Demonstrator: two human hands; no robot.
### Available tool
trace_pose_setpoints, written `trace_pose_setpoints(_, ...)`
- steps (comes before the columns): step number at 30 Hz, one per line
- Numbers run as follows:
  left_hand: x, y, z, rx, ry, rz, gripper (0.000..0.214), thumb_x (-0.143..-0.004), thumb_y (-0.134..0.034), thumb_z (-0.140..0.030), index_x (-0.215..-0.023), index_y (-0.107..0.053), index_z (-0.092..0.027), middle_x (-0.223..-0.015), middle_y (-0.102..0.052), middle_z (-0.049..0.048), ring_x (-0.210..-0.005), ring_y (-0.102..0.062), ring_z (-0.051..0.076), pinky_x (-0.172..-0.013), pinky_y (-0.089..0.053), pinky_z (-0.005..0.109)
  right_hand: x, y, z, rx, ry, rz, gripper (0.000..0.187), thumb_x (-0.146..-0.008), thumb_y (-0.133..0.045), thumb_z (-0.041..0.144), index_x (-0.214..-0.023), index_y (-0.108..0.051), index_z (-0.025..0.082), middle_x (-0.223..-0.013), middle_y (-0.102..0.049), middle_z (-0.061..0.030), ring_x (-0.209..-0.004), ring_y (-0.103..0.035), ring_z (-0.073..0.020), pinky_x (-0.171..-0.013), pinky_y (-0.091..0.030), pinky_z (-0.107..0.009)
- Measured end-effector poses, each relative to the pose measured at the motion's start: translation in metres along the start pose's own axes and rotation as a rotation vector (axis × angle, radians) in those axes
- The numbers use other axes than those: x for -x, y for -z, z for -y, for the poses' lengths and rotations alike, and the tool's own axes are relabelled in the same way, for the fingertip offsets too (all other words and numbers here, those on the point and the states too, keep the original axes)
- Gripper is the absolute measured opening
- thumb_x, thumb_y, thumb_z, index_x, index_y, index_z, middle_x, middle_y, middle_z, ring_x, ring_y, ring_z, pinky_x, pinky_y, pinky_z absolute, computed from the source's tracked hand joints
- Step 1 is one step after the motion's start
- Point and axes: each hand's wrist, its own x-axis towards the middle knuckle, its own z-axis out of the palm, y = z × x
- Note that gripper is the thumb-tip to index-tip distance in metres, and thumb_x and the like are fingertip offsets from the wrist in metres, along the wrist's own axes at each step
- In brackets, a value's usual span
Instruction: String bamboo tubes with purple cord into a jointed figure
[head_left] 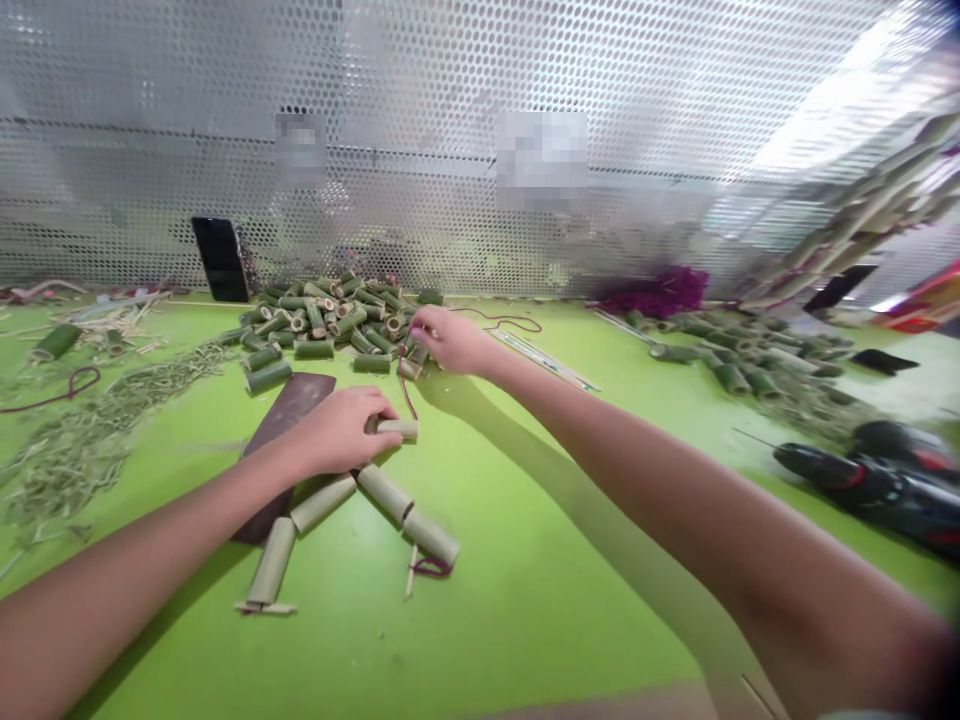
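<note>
Head view: left hand (pixel 337 432) and right hand (pixel 450 340) above cut bamboo tubes (pixel 382 493) on a green bench (pixel 487 600).
Left clenches a smooth pale tube (pixel 397 429); right pinches thin red cord (pixel 406 392).

Bamboo pile (pixel 322 320) ahead, cordless drill (pixel 862 480) rightward

Bare left hand (pixel 337 432) palm-down, fingers curled shut, bare left forearm (pixel 150 510) coming in from lower left. Bare right hand (pixel 450 340) beyond the left hand, fingers bunched in a downward pinch, bare right forearm (pixel 637 480) stretched long from lower right.
</note>
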Motion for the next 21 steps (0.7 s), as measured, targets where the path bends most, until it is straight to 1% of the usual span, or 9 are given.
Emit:
trace_pose_setpoints(2,0.000,0.000,0.000,0.000,0.002,0.007,0.025,-0.091,-0.062,-0.038,-0.101,-0.076,-0.019,-0.105,-0.076,0.0076,-0.099,-0.068,0.028,-0.088,-0.052,0.037,-0.008,0.009,-0.003,-0.131,-0.089,-0.077,0.025,-0.098,-0.036,0.028,-0.087,-0.056,0.017,-0.093,-0.064,-0.0101,-0.086,-0.060,-0.0197,-0.082,-0.048,-0.032)
trace_pose_setpoints(4,-0.001,0.000,0.000,-0.003,0.007,0.013,0.025,-0.091,-0.062,-0.039,-0.099,-0.076,-0.019,-0.103,-0.075,0.0076,-0.098,-0.068,0.028,-0.086,-0.052,0.037,-0.016,0.020,-0.007,-0.243,-0.165,-0.149,0.022,-0.094,-0.034,0.025,-0.077,-0.047,0.020,-0.078,-0.057,-0.0053,-0.074,-0.057,-0.0165,-0.073,-0.049,-0.029)
trace_pose_setpoints(6,-0.001,-0.001,0.001,-0.008,0.017,0.014,0.025,-0.091,-0.062,-0.039,-0.099,-0.075,-0.019,-0.103,-0.075,0.0077,-0.097,-0.067,0.028,-0.085,-0.051,0.037,-0.023,0.031,-0.011,-0.320,-0.221,-0.214,0.017,-0.088,-0.039,0.025,-0.071,-0.040,0.022,-0.068,-0.047,-0.0012,-0.064,-0.052,-0.0147,-0.067,-0.048,-0.027)
trace_pose_setpoints(9,-0.002,-0.002,0.002,-0.016,0.029,0.009,0.026,-0.090,-0.063,-0.040,-0.098,-0.074,-0.019,-0.103,-0.075,0.0087,-0.097,-0.067,0.029,-0.084,-0.050,0.038,-0.029,0.042,-0.016,-0.347,-0.286,-0.290,0.017,-0.080,-0.045,0.025,-0.066,-0.036,0.023,-0.061,-0.037,0.0016,-0.056,-0.045,-0.0141,-0.061,-0.046,-0.027)
trace_pose_setpoints(11,-0.002,-0.001,0.003,-0.018,0.033,0.004,0.027,-0.090,-0.062,-0.042,-0.098,-0.073,-0.019,-0.104,-0.075,0.0090,-0.097,-0.067,0.029,-0.082,-0.049,0.037,-0.030,0.049,-0.020,-0.297,-0.317,-0.320,0.017,-0.079,-0.043,0.023,-0.064,-0.034,0.023,-0.061,-0.036,0.0012,-0.056,-0.045,-0.0147,-0.061,-0.047,-0.028)
trace_pose_setpoints(14,-0.001,0.000,0.003,-0.009,0.039,0.002,0.030,-0.091,-0.061,-0.045,-0.100,-0.074,-0.019,-0.105,-0.076,0.0081,-0.094,-0.068,0.028,-0.079,-0.050,0.036,-0.024,0.058,-0.027,-0.136,-0.336,-0.328,0.022,-0.081,-0.042,0.021,-0.061,-0.032,0.023,-0.061,-0.039,-0.0011,-0.063,-0.050,-0.0176,-0.068,-0.048,-0.033)
trace_pose_setpoints(18,0.000,0.004,0.003,-0.005,0.040,0.009,0.032,-0.092,-0.058,-0.046,-0.100,-0.075,-0.020,-0.106,-0.078,0.0074,-0.093,-0.069,0.027,-0.077,-0.049,0.034,-0.012,0.072,-0.035,0.148,-0.299,-0.293,0.029,-0.078,-0.056,0.024,-0.056,-0.037,0.022,-0.060,-0.041,-0.0021,-0.080,-0.055,-0.0247,-0.085,-0.044,-0.042)
trace_pose_setpoints(21,0.000,0.006,0.003,-0.020,0.027,0.014,0.030,-0.092,-0.059,-0.044,-0.098,-0.075,-0.020,-0.100,-0.079,0.0062,-0.089,-0.069,0.026,-0.075,-0.048,0.034,-0.012,0.084,-0.041,0.302,-0.286,-0.271,0.030,-0.077,-0.060,0.024,-0.056,-0.039,0.022,-0.061,-0.045,-0.0040,-0.091,-0.057,-0.0299,-0.092,-0.040,-0.048)
